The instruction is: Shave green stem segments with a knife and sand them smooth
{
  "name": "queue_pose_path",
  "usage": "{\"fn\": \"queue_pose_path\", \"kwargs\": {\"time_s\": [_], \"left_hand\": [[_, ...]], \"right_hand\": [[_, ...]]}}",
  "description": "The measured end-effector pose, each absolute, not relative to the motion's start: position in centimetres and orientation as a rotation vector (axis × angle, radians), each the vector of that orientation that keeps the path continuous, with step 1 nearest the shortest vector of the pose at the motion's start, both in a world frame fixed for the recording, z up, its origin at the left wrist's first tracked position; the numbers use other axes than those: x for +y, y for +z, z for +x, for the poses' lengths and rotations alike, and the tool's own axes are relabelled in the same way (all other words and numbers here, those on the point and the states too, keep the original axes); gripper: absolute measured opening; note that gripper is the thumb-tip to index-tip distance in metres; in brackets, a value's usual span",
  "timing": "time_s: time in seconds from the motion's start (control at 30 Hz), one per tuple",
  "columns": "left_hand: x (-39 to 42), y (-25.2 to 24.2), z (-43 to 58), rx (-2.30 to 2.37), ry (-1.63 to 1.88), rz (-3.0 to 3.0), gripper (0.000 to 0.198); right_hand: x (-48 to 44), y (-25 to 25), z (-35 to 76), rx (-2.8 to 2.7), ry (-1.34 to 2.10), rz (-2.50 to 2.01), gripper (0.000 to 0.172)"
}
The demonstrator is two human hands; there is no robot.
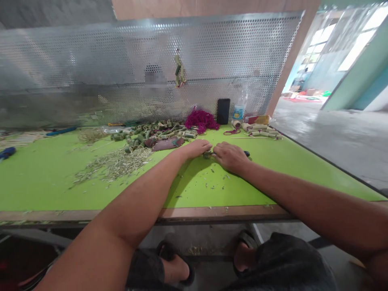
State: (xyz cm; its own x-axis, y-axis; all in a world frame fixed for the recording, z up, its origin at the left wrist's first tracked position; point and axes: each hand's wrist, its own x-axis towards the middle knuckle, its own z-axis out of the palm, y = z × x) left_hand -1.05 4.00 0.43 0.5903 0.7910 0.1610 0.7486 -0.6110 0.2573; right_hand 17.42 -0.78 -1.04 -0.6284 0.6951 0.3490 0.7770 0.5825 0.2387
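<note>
My left hand (198,148) is closed on a short piece of green bamboo (207,155), pressing it down on the bright green tabletop (194,190). Just to the right, my right hand (229,156) wraps round a dark-handled tool (247,153). The butt of its handle sticks out past the palm, and its thin front end meets the bamboo piece between both hands. My fingers hide most of the tool, so its exact kind is unclear. Small dark chips (212,186) lie scattered in front of the hands.
Behind my left forearm are a heap of pale shavings (117,165), cut bamboo pieces (139,139) and a brown flat piece (166,144). Farther back stand purple string (200,120), a phone (223,111) and a bottle (239,111). Bamboo bundles (262,131) lie right, before a perforated metal panel (209,60).
</note>
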Motion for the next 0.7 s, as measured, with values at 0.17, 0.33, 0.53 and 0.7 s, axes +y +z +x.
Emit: {"fn": "queue_pose_path", "kwargs": {"time_s": [0.17, 0.33, 0.53, 0.7], "left_hand": [[3.68, 0.72, -1.03, 1.303, 0.363, 2.664, 0.033], [3.73, 0.48, -0.97, 1.336, 0.375, 2.681, 0.032], [3.56, 0.25, -0.93, 1.358, 0.418, 2.678, 0.031], [3.63, 0.28, -0.90, 1.339, 0.408, 2.672, 0.033]], "right_hand": [[-0.29, -1.13, 17.11, -2.698, -0.563, -1.213, 0.027], [0.09, -1.41, 17.00, -2.738, -0.556, -1.208, 0.030], [0.02, -1.75, 17.18, -2.710, -0.608, -1.149, 0.029], [0.04, -1.18, 17.78, -2.641, -0.516, -1.158, 0.036]]}}
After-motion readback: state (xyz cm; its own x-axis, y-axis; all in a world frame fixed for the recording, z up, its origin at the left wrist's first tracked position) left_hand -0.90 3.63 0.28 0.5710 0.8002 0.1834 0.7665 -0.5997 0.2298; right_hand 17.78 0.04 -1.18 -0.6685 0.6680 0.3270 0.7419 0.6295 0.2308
